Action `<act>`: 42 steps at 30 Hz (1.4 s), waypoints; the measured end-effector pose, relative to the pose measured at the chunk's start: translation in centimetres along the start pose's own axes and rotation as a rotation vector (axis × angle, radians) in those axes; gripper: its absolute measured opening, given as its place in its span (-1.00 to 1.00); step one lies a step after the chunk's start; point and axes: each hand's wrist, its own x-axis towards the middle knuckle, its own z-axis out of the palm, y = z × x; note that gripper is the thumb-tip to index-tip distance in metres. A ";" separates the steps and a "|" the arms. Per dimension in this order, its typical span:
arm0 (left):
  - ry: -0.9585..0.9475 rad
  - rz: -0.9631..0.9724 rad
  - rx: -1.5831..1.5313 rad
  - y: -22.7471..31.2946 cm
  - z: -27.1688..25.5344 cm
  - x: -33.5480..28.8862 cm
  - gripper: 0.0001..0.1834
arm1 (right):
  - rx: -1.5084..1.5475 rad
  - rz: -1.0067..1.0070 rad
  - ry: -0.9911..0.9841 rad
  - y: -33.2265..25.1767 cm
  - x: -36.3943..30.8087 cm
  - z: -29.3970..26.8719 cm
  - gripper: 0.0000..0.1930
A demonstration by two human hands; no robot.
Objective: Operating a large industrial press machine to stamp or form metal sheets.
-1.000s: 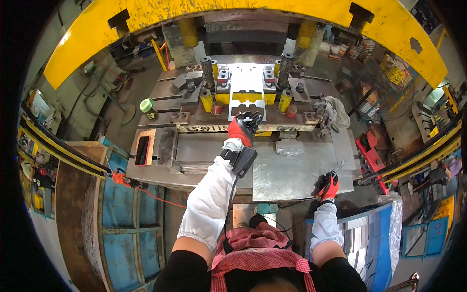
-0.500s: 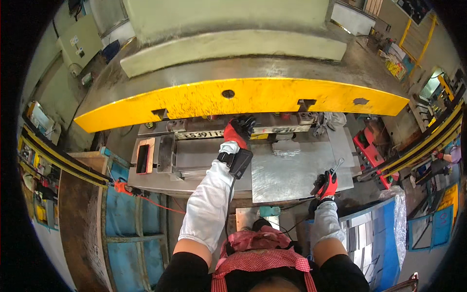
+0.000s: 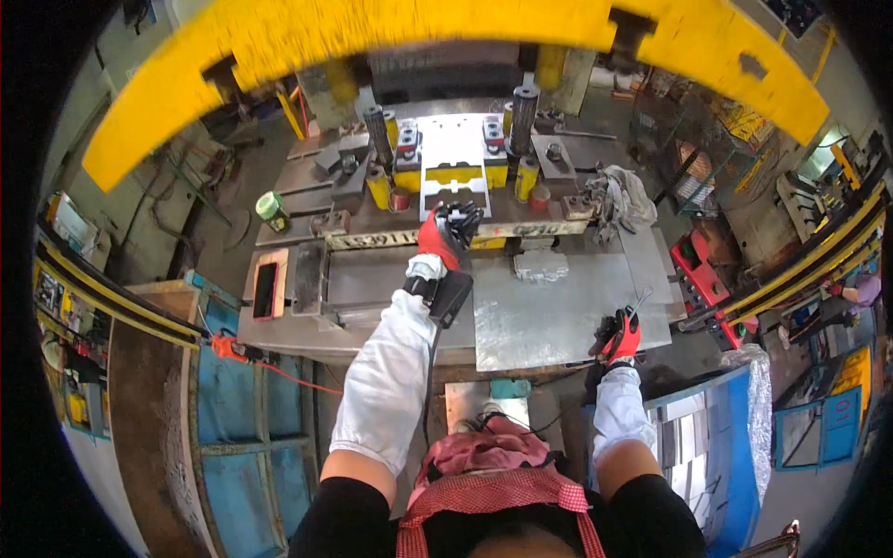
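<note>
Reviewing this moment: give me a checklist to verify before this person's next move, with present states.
1. Yellow press beam up, with a gap above the silver cut-out part: ok.
2. Left hand well back from that part: not ok, at its near end.
3. Left fingers gripping the part: cannot tell.
4. Right hand holding the thin metal tool: ok.
5. Phone away from the part: ok, well to the left.

Stretched well forward with white-cloth-sleeved left arm [image 3: 377, 391], banded in black at left wrist [image 3: 420, 285]; extending fingers on red-and-black-gloved left hand [image 3: 446, 232]. Reaching less far with pale-sleeved right arm [image 3: 620, 409]; gripping with curled right hand [image 3: 618, 337], likewise gloved in red and black.
</note>
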 end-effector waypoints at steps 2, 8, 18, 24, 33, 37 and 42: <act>-0.191 -0.052 0.181 2.9 -2.3 0.5 -0.65 | 0.094 -0.047 -0.029 1.2 0.5 0.4 -0.78; 0.039 0.144 0.340 -0.2 0.9 -1.6 -0.76 | -0.054 -0.033 -0.045 0.5 1.1 -1.2 -0.73; 0.028 0.073 0.310 -0.6 -0.2 -2.4 -0.69 | -0.232 -0.133 -0.576 -5.1 -1.5 11.6 -0.65; -0.032 0.352 0.825 -1.2 -3.9 -5.4 -0.63 | -0.442 -0.088 -1.154 -6.9 -2.8 31.4 -0.82; 0.019 0.608 1.771 2.4 -2.1 -15.4 -0.70 | -0.363 -0.153 -1.323 -6.3 -4.9 29.0 -0.81; 0.498 0.394 0.971 6.6 -6.7 -28.1 -0.72 | -0.491 0.207 -1.190 -8.3 -6.5 19.1 -0.64; 0.777 0.694 0.912 11.7 -12.2 -49.4 -0.66 | -0.611 0.301 -1.054 -7.9 -6.0 8.5 -0.59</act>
